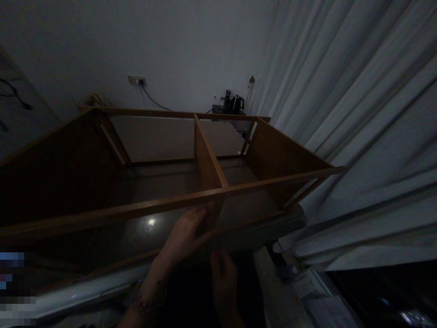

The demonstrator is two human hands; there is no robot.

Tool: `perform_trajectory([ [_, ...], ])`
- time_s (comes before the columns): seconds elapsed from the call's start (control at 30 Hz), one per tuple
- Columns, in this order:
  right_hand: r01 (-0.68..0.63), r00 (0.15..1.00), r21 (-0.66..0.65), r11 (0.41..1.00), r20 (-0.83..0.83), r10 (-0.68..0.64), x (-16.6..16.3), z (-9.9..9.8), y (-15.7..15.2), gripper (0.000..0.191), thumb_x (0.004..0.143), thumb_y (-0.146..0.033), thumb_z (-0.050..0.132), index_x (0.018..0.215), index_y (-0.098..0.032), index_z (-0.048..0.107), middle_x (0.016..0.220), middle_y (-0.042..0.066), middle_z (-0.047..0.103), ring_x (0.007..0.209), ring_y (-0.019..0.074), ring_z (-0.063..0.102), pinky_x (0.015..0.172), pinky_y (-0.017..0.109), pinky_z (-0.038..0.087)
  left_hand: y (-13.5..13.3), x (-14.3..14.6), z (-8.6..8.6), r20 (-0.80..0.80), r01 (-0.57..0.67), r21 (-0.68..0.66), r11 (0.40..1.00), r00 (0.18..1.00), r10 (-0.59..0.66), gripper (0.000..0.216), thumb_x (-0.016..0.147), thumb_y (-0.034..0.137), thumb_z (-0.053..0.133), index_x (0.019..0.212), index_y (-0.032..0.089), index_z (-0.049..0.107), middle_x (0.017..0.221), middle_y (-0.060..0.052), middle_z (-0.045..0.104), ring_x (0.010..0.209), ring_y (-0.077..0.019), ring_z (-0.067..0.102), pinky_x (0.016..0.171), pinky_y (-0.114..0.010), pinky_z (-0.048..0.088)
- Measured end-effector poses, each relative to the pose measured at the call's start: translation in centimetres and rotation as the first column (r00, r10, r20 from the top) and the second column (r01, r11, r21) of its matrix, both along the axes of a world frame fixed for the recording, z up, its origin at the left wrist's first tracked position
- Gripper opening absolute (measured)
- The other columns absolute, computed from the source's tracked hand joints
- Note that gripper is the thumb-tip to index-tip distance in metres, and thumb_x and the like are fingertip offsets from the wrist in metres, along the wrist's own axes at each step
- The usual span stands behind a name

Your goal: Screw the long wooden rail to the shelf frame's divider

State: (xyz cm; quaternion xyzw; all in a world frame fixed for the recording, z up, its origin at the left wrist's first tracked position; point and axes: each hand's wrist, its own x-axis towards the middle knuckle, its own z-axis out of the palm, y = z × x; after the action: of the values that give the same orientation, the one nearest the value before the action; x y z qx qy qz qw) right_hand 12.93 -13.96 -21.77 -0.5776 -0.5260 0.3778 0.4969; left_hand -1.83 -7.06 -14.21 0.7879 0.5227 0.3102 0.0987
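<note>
A brown wooden cabinet frame (pixel 208 157) with a middle divider and no top lies across a dark surface in a dim room. My left hand (pixel 187 232) reaches up to the lower end of the divider, just under the front rail (pixel 136 210), fingers stretched out against the wood. My right hand (pixel 223 273) is below it near the frame's front bottom edge, fingers curled; the gloom hides whether it holds anything.
A grey curtain (pixel 358 136) hangs along the right, close to the frame's right side. A wall socket with a black cable (pixel 138 81) and a kettle (pixel 237 104) sit at the back wall. Pale clutter (pixel 307 291) lies low right.
</note>
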Motion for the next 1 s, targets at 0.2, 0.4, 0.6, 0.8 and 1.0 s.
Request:
perform_trajectory([
  [0.2,-0.106,0.937,0.450,0.887,0.344,-0.063,1.8,-0.4,0.6,0.020,0.096,-0.034,0.053,0.105,-0.025,0.068,0.091,0.005,0.070,0.081,0.0174,0.065,0.073,0.029,0.053,0.1,0.0,-0.2,-0.018,-0.013,-0.006,1.000,1.000,0.013,0.035,0.089,0.047,0.059,0.106,0.017,0.060,0.107,-0.012,0.067,0.099,-0.0266,0.065,0.083,-0.038,0.054],
  [0.4,-0.293,0.861,0.496,0.817,0.508,0.001,2.8,0.1,0.9,0.022,0.099,-0.029,0.049,0.096,-0.024,0.070,0.088,0.004,0.068,0.083,0.0182,0.064,0.076,0.030,0.055,0.0,0.0,-0.2,0.001,-0.020,0.009,1.000,1.000,0.020,0.030,0.087,0.044,0.061,0.102,0.018,0.061,0.104,-0.010,0.068,0.096,-0.0259,0.066,0.083,-0.038,0.055],
  [0.6,-0.444,0.798,0.476,0.759,0.595,0.093,4.0,0.4,1.4,0.030,0.096,-0.032,0.055,0.124,-0.024,0.063,0.096,0.006,0.068,0.089,0.0199,0.065,0.081,0.033,0.056,-0.1,0.1,0.3,0.022,-0.003,-0.034,0.999,1.000,0.004,0.035,0.089,0.046,0.059,0.111,0.019,0.059,0.110,-0.011,0.067,0.101,-0.0266,0.065,0.086,-0.039,0.054],
  [0.8,-0.395,0.851,0.497,0.773,0.514,0.104,3.6,0.3,1.4,0.027,0.098,-0.027,0.051,0.122,-0.025,0.064,0.096,0.005,0.069,0.089,0.0183,0.065,0.079,0.031,0.056,0.0,0.0,0.0,-0.001,-0.009,-0.029,1.000,1.000,0.009,0.033,0.088,0.045,0.061,0.106,0.017,0.061,0.107,-0.012,0.068,0.098,-0.0271,0.065,0.085,-0.040,0.054],
  [1.0,-0.233,0.955,0.459,0.857,0.277,0.111,2.1,0.7,1.0,0.023,0.097,-0.025,0.051,0.100,-0.025,0.073,0.086,0.004,0.071,0.081,0.0169,0.067,0.073,0.028,0.055,0.1,0.0,-0.1,-0.004,-0.011,-0.005,1.000,1.000,0.011,0.036,0.088,0.048,0.059,0.107,0.018,0.059,0.107,-0.011,0.068,0.100,-0.0273,0.065,0.085,-0.040,0.053],
])
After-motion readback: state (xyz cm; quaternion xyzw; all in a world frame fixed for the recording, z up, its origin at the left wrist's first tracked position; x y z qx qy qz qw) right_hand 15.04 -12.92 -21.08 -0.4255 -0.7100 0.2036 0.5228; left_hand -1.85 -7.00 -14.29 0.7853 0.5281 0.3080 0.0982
